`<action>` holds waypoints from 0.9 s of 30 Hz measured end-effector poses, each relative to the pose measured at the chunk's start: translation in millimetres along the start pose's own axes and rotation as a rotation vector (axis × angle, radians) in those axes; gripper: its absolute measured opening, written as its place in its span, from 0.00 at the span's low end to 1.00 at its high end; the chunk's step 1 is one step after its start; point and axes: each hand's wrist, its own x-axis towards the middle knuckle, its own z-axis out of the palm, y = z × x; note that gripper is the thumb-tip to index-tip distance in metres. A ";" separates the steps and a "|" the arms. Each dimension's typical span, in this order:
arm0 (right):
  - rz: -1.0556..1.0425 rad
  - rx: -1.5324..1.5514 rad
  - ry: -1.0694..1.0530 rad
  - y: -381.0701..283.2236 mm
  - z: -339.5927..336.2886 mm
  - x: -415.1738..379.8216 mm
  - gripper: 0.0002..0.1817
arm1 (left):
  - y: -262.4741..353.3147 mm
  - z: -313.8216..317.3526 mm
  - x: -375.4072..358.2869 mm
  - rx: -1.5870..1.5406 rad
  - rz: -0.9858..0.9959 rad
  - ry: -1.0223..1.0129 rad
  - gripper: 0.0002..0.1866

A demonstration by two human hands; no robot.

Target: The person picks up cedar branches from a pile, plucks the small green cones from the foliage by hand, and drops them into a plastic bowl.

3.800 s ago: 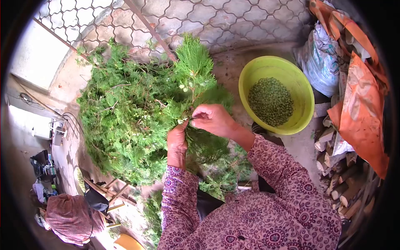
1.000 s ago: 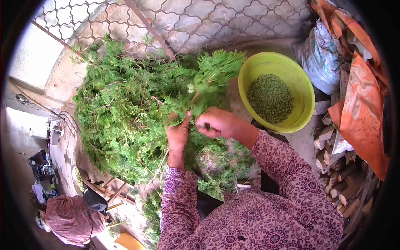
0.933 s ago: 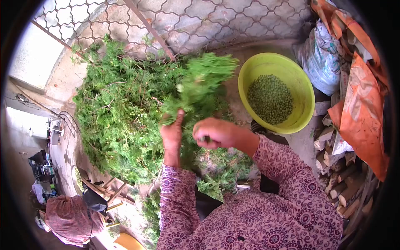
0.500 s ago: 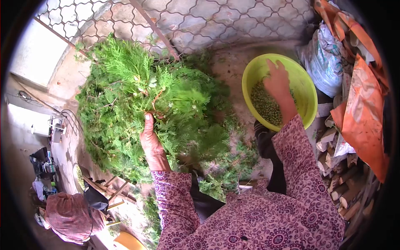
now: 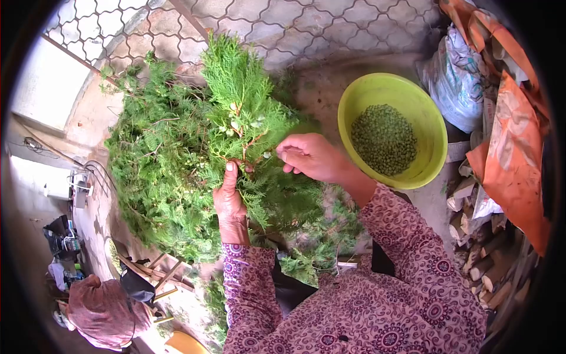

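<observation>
My left hand (image 5: 230, 200) is closed around the stem of a leafy conifer branch (image 5: 236, 71), thumb on top. Pale green cones (image 5: 236, 125) show along the branch's middle. Just right of the stem is my right hand (image 5: 312, 156), its thumb and fingers curled together in a pinch beside the foliage. Whatever it may grip is too small to make out. To the right stands a yellow-green basin (image 5: 377, 87), holding many small round green cones (image 5: 383, 138).
A heap of cut conifer branches (image 5: 159, 200) lies beneath the held one. Behind it runs a wire mesh fence (image 5: 283, 26). At right are a white sack (image 5: 457, 82), an orange sheet (image 5: 507, 153) and stacked firewood (image 5: 495, 259). A person (image 5: 106, 310) is at lower left.
My right hand has moved left from above the basin to the branch. The branch, still in my left hand, has shifted to the right and stands more upright.
</observation>
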 end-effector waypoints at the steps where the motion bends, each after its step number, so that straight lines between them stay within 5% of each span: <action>1: 0.053 -0.066 0.079 3.9 2.8 1.8 0.11 | 1.9 2.0 -2.3 0.013 0.013 -0.038 0.23; 5: -0.118 -0.352 0.128 26.0 2.8 8.5 0.13 | 3.7 0.1 -6.4 0.073 0.060 -0.091 0.21; 7: 0.065 -0.014 0.119 21.6 6.3 5.1 0.14 | 8.1 2.8 -12.1 0.079 0.071 -0.082 0.21; 13: 0.215 0.099 0.039 16.9 4.7 8.4 0.15 | 3.0 -2.3 -11.8 0.125 0.066 -0.094 0.24; 23: 0.313 0.229 -0.128 16.9 -0.2 9.3 0.13 | 6.2 0.5 -14.1 0.126 0.007 -0.088 0.26; 27: 0.186 0.230 -0.100 6.4 10.7 0.8 0.14 | -0.4 -2.7 -9.5 0.093 -0.001 -0.134 0.26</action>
